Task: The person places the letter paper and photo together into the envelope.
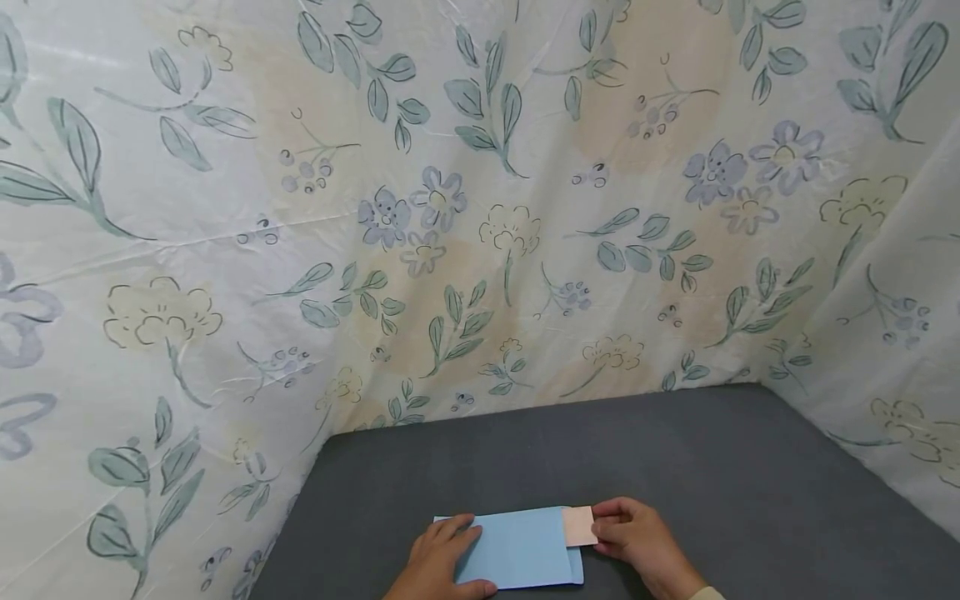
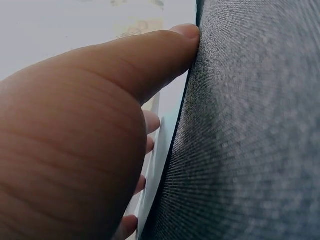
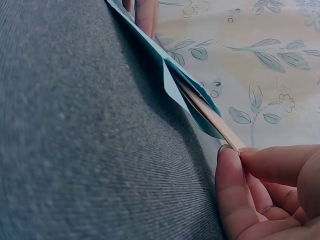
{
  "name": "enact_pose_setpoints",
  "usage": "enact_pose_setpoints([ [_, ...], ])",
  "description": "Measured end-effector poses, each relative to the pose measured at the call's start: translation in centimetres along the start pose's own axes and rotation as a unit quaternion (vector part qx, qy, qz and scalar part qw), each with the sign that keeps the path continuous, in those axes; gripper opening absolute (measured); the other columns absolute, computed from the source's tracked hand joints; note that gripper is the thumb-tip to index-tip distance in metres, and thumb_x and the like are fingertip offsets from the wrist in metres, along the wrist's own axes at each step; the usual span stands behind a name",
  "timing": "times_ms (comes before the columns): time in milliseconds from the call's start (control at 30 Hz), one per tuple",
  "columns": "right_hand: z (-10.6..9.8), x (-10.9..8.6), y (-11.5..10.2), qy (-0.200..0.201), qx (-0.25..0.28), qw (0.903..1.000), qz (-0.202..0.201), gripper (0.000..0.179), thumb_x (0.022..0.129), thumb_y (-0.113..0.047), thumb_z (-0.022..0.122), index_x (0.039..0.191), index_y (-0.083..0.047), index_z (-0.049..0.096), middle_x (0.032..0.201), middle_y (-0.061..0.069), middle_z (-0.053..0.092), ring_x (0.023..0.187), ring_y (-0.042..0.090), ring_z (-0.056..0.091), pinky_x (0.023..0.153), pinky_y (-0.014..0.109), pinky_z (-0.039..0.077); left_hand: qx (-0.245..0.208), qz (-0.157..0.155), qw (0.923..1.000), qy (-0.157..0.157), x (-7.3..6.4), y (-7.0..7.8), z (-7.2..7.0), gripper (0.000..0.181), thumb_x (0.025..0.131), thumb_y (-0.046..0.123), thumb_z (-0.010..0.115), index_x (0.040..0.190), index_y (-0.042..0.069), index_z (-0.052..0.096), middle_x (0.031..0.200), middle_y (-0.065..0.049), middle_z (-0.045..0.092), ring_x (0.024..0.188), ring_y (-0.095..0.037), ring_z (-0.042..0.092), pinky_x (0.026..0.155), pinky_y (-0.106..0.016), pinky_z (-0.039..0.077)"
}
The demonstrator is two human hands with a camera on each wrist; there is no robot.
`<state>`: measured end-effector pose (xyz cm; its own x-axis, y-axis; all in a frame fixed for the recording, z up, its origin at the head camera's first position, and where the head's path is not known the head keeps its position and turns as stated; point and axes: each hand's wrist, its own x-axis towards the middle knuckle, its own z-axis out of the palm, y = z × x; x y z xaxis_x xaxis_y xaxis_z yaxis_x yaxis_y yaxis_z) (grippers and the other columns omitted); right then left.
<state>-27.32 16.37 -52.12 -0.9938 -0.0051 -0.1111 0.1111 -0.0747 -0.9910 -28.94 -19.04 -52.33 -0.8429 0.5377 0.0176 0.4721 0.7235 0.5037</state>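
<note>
A light blue envelope lies flat on the dark table, its open end to the right. My left hand rests on its left part, fingers spread over the top and thumb at the near edge. The left wrist view shows that thumb stretched out against the envelope. At the other end, my right hand pinches a pale pink card between thumb and fingers. Part of the card sits inside the envelope's mouth, hidden there. In the right wrist view the card looks like thin stacked layers between the parted blue edges.
The dark grey ribbed tabletop stretches behind and to the right of the hands. Hanging cloth with leaf and flower prints closes off the back and both sides of the table.
</note>
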Motion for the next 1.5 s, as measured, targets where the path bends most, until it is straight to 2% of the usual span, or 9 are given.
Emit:
enact_pose_setpoints([
  [167,0.3,0.0,-0.1,0.006,-0.003,1.0000,0.005,0.029,0.096,0.007,0.075,0.121,0.017,0.065,0.100,0.015,0.066,0.087,0.025,0.069,0.078,0.038,0.063,-0.007,-0.002,1.0000,-0.001,0.1,-0.1,0.1,0.082,0.094,0.064,0.080,0.150,0.006,0.064,0.158,-0.013,0.052,0.139,-0.045,0.045,0.106,-0.078,0.035],
  [400,1.0,0.0,-0.3,0.014,-0.009,0.9998,0.008,0.028,0.096,0.008,0.074,0.121,0.017,0.065,0.099,0.016,0.066,0.086,0.025,0.069,0.078,0.040,0.063,-0.014,0.023,0.9995,0.015,0.2,-1.6,0.9,0.087,0.093,0.075,0.073,0.152,0.011,0.064,0.159,-0.008,0.052,0.140,-0.044,0.046,0.103,-0.078,0.039],
  [533,1.3,0.0,-0.3,0.019,-0.011,0.9997,0.011,0.027,0.096,0.009,0.073,0.120,0.017,0.065,0.098,0.016,0.065,0.086,0.025,0.068,0.078,0.041,0.063,-0.017,0.031,0.9991,0.022,0.3,-2.0,1.2,0.088,0.092,0.077,0.072,0.152,0.013,0.065,0.158,-0.006,0.052,0.139,-0.043,0.047,0.102,-0.079,0.039],
  [633,1.4,0.0,-0.4,0.025,-0.013,0.9995,0.015,0.025,0.096,0.009,0.073,0.119,0.016,0.065,0.098,0.016,0.065,0.085,0.026,0.068,0.078,0.042,0.064,-0.012,0.035,0.9990,0.026,0.3,-1.9,1.2,0.087,0.093,0.076,0.073,0.151,0.012,0.065,0.158,-0.007,0.053,0.139,-0.044,0.048,0.101,-0.079,0.040],
  [900,1.5,-0.2,-0.7,0.032,-0.021,0.9990,0.024,0.023,0.096,0.010,0.073,0.118,0.013,0.066,0.097,0.017,0.065,0.085,0.026,0.069,0.077,0.042,0.063,0.008,0.016,0.9998,0.005,-0.2,0.6,-0.1,0.079,0.096,0.062,0.079,0.151,0.007,0.064,0.158,-0.012,0.052,0.141,-0.044,0.046,0.106,-0.077,0.039],
  [1167,1.5,-0.1,-0.6,0.032,-0.028,0.9988,0.026,0.022,0.096,0.011,0.072,0.117,0.012,0.067,0.098,0.017,0.066,0.085,0.026,0.069,0.077,0.042,0.063,0.010,0.016,0.9998,0.005,-0.1,1.1,0.1,0.080,0.095,0.063,0.080,0.150,0.007,0.065,0.157,-0.013,0.052,0.140,-0.046,0.046,0.106,-0.078,0.037],
  [1367,1.3,0.0,-0.3,0.021,-0.030,0.9991,0.021,0.022,0.096,0.010,0.073,0.118,0.013,0.067,0.097,0.016,0.066,0.086,0.025,0.070,0.077,0.041,0.063,0.013,0.036,0.9992,0.014,0.0,0.7,0.6,0.085,0.096,0.069,0.075,0.151,0.006,0.064,0.157,-0.015,0.053,0.139,-0.047,0.047,0.102,-0.079,0.039],
  [1500,1.3,0.1,-0.3,0.008,-0.025,0.9995,0.016,0.025,0.096,0.009,0.074,0.119,0.015,0.067,0.098,0.016,0.067,0.086,0.025,0.071,0.077,0.041,0.064,0.002,0.026,0.9995,0.016,0.1,0.4,1.0,0.088,0.094,0.073,0.073,0.152,0.007,0.064,0.158,-0.012,0.052,0.140,-0.045,0.046,0.105,-0.079,0.038],
])
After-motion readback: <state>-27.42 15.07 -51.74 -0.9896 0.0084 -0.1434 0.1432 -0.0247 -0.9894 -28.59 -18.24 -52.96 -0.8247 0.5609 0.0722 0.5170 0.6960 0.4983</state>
